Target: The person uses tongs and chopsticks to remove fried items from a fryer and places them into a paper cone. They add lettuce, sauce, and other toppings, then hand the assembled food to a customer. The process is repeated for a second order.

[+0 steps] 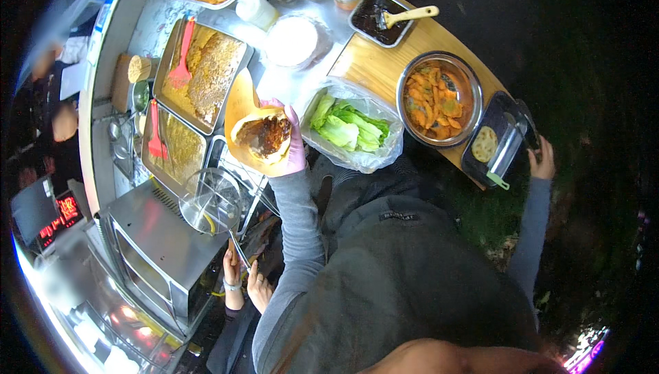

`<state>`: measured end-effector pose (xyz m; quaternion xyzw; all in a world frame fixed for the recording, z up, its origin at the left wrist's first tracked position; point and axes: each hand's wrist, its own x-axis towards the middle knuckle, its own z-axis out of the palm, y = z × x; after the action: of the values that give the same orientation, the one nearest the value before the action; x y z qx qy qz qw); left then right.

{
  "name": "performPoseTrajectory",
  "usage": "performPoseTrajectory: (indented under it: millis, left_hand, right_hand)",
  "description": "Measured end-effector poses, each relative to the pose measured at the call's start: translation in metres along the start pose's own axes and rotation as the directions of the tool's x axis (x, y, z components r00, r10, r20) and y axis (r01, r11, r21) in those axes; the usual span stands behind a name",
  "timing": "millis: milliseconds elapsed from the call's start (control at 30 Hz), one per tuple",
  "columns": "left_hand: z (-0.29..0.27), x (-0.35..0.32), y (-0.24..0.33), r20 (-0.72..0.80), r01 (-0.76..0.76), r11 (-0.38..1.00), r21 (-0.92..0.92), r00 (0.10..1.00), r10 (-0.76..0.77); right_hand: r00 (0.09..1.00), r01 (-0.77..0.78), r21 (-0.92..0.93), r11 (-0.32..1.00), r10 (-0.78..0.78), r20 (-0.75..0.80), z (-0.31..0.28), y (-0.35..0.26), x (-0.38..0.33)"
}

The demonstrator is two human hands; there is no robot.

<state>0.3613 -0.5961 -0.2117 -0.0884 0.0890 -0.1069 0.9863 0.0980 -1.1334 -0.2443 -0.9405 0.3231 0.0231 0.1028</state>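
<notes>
The wooden counter [374, 65] curves along its far edge, pale and smooth-grained, and little of it is bare — only a strip between the bowl and the sauce tray. At its left end lie the metal trays [209, 65], shallow and rectangular, packed edge to edge with browned flat pancakes; red spatulas [182, 58] rest in them. Just beside them, at the near left, stands a boxy steel oven [161, 250] with a wire basket [209, 199] on top. Mid-counter, at the near edge, a crinkled clear bag of lettuce [350, 127] sags open, its leaves crisp and green. Right of it a round steel bowl [439, 99] holds orange fried pieces. At the right corner sits a dark tray [491, 144] with a round lotus slice and green-tipped tongs.

The left hand [292, 144], in a pink glove, is closed under a paper wrap [244, 109] and grips a bun [264, 137] — split, filled with dark glossy meat — held over the gap between the trays and the lettuce. The right hand [544, 161] is curled on the dark tray's outer edge, at the counter's right corner; whether it grips I cannot tell. Another person's two hands [244, 278] show below the oven.
</notes>
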Motion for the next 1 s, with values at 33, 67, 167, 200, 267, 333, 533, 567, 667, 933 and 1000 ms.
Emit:
performPoseTrajectory:
  millis: [33,67,167,200,267,333,533,567,667,933,1000]
  left_hand:
    - [0.001,-0.004,0.003,-0.021,-0.041,0.999,0.013,0.999,0.041]
    - [0.001,-0.008,0.006,-0.011,-0.038,0.999,0.009,0.999,0.038]
    - [-0.001,-0.020,0.008,-0.003,-0.021,1.000,0.002,1.000,0.021]
    - [-0.002,-0.023,0.008,0.001,-0.014,1.000,0.000,1.000,0.014]
    - [-0.002,-0.030,0.007,0.053,-0.017,0.999,-0.035,0.998,0.019]
    - [0.000,-0.035,0.009,0.045,-0.049,0.997,-0.063,0.998,0.052]
    - [-0.007,-0.054,0.025,-0.063,-0.185,0.982,-0.037,0.981,0.183]
    - [-0.010,-0.057,0.030,-0.085,-0.203,0.979,-0.029,0.976,0.200]
    - [-0.019,-0.059,0.043,-0.027,-0.144,0.988,0.052,0.989,0.146]
    - [-0.049,-0.047,0.045,-0.145,-0.237,0.674,0.700,0.877,0.458]
    - [-0.052,-0.048,0.047,-0.326,-0.253,0.853,0.457,0.844,0.425]
  right_hand:
    - [0.991,0.133,0.020,0.991,-0.132,-0.027,-0.019,-0.031,-0.007]
    - [0.970,0.228,0.187,0.955,-0.239,0.037,-0.033,-0.068,-0.013]
    - [0.782,0.483,0.291,0.826,-0.557,0.280,-0.028,-0.195,-0.035]
    - [0.721,0.556,0.247,0.793,-0.609,0.331,-0.015,-0.235,-0.042]
    - [0.649,0.639,0.206,0.741,-0.663,0.374,0.020,-0.299,-0.042]
    - [0.644,0.649,0.056,0.759,-0.586,0.492,0.058,-0.345,-0.032]
    - [0.639,0.709,-0.103,0.697,-0.574,0.513,0.077,-0.387,-0.019]
    - [0.621,0.714,-0.097,0.693,-0.564,0.544,0.068,-0.384,-0.018]
    - [0.681,0.667,0.004,0.745,-0.611,0.403,0.043,-0.366,-0.015]
    - [0.717,0.566,0.115,0.816,-0.556,0.421,0.029,-0.348,-0.006]
    - [0.762,0.485,0.100,0.869,-0.476,0.439,0.027,-0.342,-0.006]
